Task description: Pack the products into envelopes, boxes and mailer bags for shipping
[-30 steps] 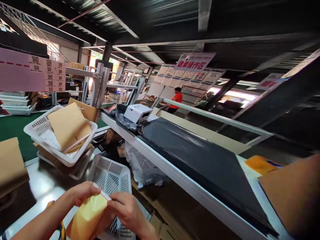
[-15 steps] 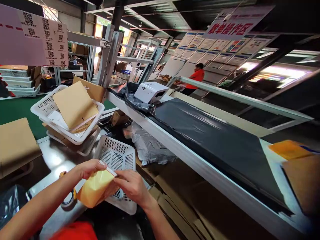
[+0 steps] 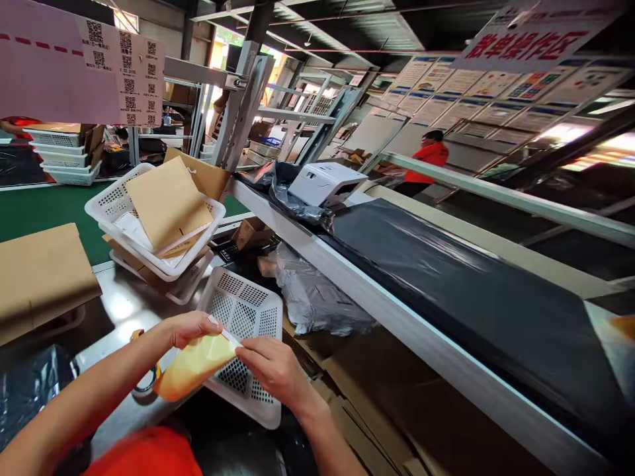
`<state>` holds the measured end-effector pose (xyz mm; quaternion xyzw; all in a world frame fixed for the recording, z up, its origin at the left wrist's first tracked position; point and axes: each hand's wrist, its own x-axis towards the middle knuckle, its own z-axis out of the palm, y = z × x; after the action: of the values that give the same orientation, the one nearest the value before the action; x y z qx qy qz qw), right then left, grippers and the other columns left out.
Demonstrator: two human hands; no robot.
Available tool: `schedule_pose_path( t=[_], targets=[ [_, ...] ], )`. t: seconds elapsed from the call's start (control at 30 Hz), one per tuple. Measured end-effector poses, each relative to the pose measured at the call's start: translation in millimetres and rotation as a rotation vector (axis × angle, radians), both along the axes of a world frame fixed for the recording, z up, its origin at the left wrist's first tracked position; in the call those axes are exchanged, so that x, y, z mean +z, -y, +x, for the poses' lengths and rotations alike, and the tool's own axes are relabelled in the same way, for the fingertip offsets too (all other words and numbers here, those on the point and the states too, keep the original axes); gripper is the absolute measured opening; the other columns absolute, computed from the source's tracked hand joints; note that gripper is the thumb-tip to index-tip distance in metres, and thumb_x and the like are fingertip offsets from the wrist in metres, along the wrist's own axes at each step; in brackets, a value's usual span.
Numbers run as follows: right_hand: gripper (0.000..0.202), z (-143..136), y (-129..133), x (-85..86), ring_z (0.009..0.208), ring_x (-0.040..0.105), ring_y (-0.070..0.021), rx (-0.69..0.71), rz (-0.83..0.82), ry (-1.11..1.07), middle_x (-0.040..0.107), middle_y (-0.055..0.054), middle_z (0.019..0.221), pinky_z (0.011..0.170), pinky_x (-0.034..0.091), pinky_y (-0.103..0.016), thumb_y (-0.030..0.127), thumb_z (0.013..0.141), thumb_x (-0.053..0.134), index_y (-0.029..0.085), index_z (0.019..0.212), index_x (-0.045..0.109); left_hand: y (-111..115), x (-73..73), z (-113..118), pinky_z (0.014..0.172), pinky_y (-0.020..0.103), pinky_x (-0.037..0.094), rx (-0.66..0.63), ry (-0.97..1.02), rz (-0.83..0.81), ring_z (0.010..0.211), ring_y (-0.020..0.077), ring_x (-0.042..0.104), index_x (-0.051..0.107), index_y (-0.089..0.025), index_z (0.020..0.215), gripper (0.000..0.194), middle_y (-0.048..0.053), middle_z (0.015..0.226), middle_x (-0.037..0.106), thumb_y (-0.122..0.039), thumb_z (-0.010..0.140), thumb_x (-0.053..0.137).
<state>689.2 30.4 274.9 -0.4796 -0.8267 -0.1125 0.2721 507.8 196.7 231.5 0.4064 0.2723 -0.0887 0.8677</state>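
Between both hands is a yellow padded envelope [image 3: 196, 367], with a white strip along its upper edge. My left hand [image 3: 194, 328] pinches one end of that edge, and my right hand [image 3: 272, 367] grips the other end. Just beyond and beneath the envelope stands a white perforated plastic basket [image 3: 270, 307], tilted in view. A roll of tape [image 3: 146, 383], partly hidden by my left forearm and the envelope, lies on the metal table [image 3: 119, 304].
A white basket [image 3: 153, 261] holding flat cardboard and papers sits on another at the back left. A cardboard box [image 3: 44, 277] is at far left. The black belt [image 3: 446, 284] carries a white printer [image 3: 325, 184]. Grey plastic bags [image 3: 322, 297] lie below it. A person [image 3: 429, 158] stands behind.
The view has turned left, so the surroundings shift to the right. Both hands still hold the envelope, whose body now looks flatter and its top edge more folded over.
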Motion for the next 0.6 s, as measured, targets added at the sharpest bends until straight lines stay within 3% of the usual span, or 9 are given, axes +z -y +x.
schedule_pose_path(
  t=[0.17, 0.3, 0.47, 0.6],
  targets=[
    [0.026, -1, -3, 3.6, 0.072, 0.074, -0.0151, 0.015, -0.014, 0.016, 0.082, -0.002, 0.092, 0.064, 0.056, -0.026, 0.011, 0.102, 0.052, 0.023, 0.098, 0.075, -2, 0.8, -2, 0.077, 0.033, 0.054, -0.038, 0.065, -0.016, 0.075, 0.0207, 0.069, 0.078, -0.013, 0.091, 0.027, 0.006, 0.085, 0.077, -0.031, 0.07, 0.078],
    [0.026, 1, -4, -0.2, 0.076, 0.075, -0.0168, 0.001, -0.031, 0.06, 0.082, -0.005, 0.094, 0.067, 0.059, -0.028, 0.014, 0.103, 0.05, 0.022, 0.094, 0.073, -3, -2.1, -3, 0.077, 0.033, 0.054, 0.015, 0.052, -0.032, 0.075, 0.0205, 0.068, 0.077, -0.012, 0.09, 0.019, 0.006, 0.081, 0.078, -0.026, 0.078, 0.073],
    [0.024, 2, -6, -6.7, 0.083, 0.076, -0.0186, -0.014, -0.023, 0.032, 0.081, -0.006, 0.099, 0.071, 0.061, -0.03, 0.013, 0.103, 0.049, 0.022, 0.096, 0.07, -4, -4.7, -3, 0.081, 0.032, 0.055, 0.052, 0.054, -0.079, 0.077, 0.02, 0.07, 0.076, -0.01, 0.091, 0.022, 0.007, 0.086, 0.078, -0.027, 0.076, 0.076],
    [0.02, 1, -9, -8.4, 0.1, 0.075, -0.0222, -0.067, -0.014, 0.016, 0.078, -0.011, 0.113, 0.081, 0.064, -0.035, 0.01, 0.1, 0.052, 0.021, 0.095, 0.068, -5, -6.1, -1, 0.083, 0.032, 0.056, 0.067, 0.049, -0.091, 0.076, 0.0192, 0.071, 0.074, -0.009, 0.093, 0.021, 0.007, 0.084, 0.078, -0.027, 0.083, 0.069]
  ],
)
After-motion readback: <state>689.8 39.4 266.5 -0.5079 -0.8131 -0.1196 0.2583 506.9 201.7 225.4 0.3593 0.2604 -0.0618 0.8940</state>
